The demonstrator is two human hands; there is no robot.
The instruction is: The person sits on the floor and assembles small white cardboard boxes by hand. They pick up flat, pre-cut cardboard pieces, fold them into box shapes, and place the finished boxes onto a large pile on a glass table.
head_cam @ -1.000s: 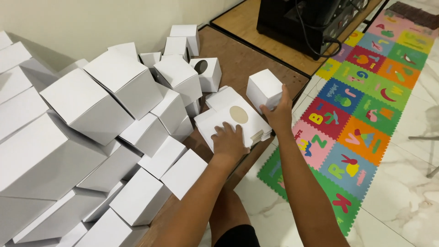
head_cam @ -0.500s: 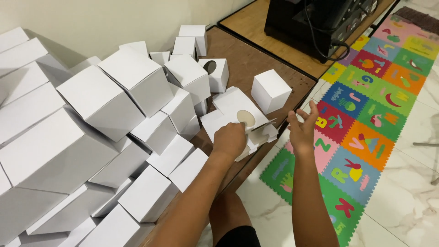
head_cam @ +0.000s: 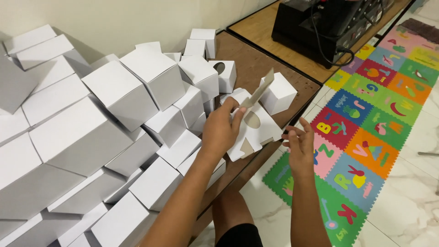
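My left hand (head_cam: 222, 130) grips a flat, unfolded white cardboard box blank (head_cam: 256, 123) with a round cut-out window, lifted and tilted above the brown table (head_cam: 256, 68). My right hand (head_cam: 300, 147) hovers just to the right of the blank, fingers spread, holding nothing. A small folded white box (head_cam: 280, 93) stands on the table behind the blank. To the left rises a big pile of folded white boxes (head_cam: 91, 132), and one of them, a box with a round hole (head_cam: 225, 73), faces me.
A colourful foam alphabet mat (head_cam: 370, 119) covers the marble floor (head_cam: 411, 196) on the right. A black machine with cables (head_cam: 324, 27) sits on a wooden platform at the back. My knee (head_cam: 233, 215) shows under the table edge.
My right hand let go of the small folded box, which now stands on the table, and drew back. My left hand lifted a flat blank off the table.
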